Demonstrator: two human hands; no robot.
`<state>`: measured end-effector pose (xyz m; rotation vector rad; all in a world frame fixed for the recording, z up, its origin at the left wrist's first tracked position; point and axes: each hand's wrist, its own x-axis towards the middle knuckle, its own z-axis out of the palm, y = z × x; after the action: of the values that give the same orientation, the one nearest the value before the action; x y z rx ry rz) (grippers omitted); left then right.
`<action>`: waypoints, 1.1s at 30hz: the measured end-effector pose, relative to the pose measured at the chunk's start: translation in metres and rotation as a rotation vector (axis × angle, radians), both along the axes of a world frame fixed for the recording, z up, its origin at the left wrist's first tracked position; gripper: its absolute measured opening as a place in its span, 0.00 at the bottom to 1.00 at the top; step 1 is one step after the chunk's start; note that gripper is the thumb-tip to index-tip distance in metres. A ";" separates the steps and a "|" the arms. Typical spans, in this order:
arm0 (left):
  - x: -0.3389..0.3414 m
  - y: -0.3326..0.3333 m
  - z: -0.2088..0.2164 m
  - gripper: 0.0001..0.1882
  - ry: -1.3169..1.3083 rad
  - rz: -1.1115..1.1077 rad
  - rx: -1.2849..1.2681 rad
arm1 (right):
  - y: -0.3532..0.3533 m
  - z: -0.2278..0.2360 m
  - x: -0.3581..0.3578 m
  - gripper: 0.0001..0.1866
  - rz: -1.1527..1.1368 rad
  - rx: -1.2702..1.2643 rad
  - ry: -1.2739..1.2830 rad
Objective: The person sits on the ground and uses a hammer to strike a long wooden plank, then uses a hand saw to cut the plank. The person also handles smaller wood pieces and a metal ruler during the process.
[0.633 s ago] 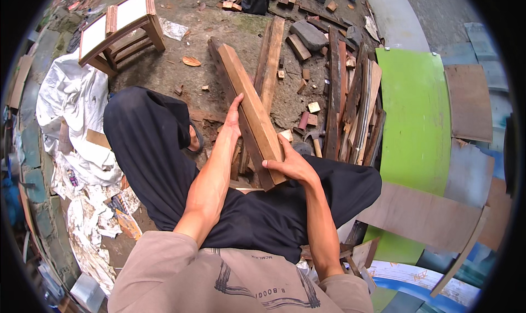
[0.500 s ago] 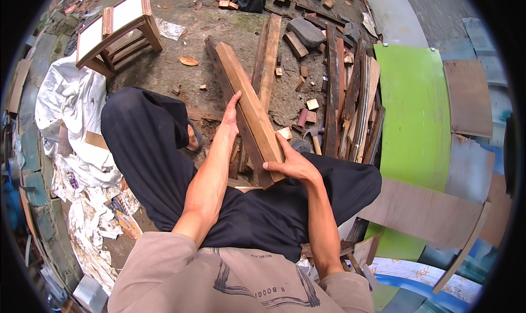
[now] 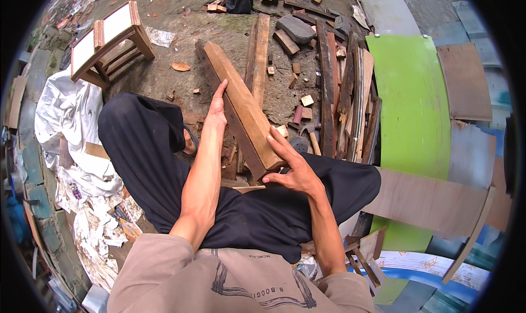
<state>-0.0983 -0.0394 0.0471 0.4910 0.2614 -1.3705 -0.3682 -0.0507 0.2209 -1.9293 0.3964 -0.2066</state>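
A long brown wooden beam (image 3: pixel 241 102) slants from my lap up toward the far ground. My left hand (image 3: pixel 218 107) lies flat against its left side, about halfway along, fingers stretched. My right hand (image 3: pixel 293 168) grips the near end of the beam, fingers wrapped over its top edge. I am crouched in dark trousers, knees spread to either side of the beam.
A hammer (image 3: pixel 312 138) lies by several dark planks (image 3: pixel 334 88) to the right. A large green panel (image 3: pixel 411 110) and brown boards (image 3: pixel 433 198) lie further right. A wooden stool (image 3: pixel 109 44) stands on its side at far left, beside white sheeting (image 3: pixel 66 121). Small wood offcuts dot the dirt.
The beam's far end has swung slightly left and my left hand has slid a little further along its side. My right hand keeps its grip on the near end.
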 end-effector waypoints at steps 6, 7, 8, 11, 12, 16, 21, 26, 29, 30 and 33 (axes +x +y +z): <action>0.002 0.007 -0.002 0.27 0.083 0.009 -0.034 | -0.010 0.019 0.010 0.43 0.117 0.015 0.133; 0.002 0.008 -0.002 0.28 0.083 0.001 -0.035 | -0.010 0.020 0.011 0.41 0.129 0.004 0.125; 0.002 0.008 -0.002 0.28 0.084 -0.001 -0.049 | -0.011 0.021 0.012 0.40 0.142 -0.006 0.117; 0.001 0.011 0.000 0.29 0.088 0.005 -0.075 | -0.011 0.026 0.015 0.38 0.137 0.019 0.150; -0.002 0.012 0.002 0.29 0.090 0.007 -0.077 | -0.010 0.027 0.016 0.37 0.132 0.023 0.154; -0.001 0.013 0.003 0.30 0.122 0.007 -0.143 | -0.008 0.031 0.019 0.36 0.124 0.021 0.162; -0.001 0.015 -0.003 0.31 0.088 0.016 -0.135 | -0.008 0.032 0.021 0.35 0.134 0.032 0.166; -0.003 0.015 -0.003 0.33 0.088 0.046 -0.142 | -0.007 0.026 0.019 0.35 0.156 -0.034 0.143; -0.004 0.015 -0.004 0.34 0.087 0.054 -0.155 | -0.006 0.024 0.018 0.36 0.179 -0.071 0.141; -0.004 0.017 -0.006 0.34 0.069 0.055 -0.152 | -0.005 0.026 0.020 0.37 0.187 -0.076 0.156; -0.006 0.021 -0.006 0.36 0.095 0.089 -0.173 | 0.000 0.032 0.024 0.39 0.220 -0.124 0.195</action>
<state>-0.1044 -0.0184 0.0408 0.2684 0.2368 -1.3176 -0.3438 -0.0502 0.2530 -2.1061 0.3012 0.1035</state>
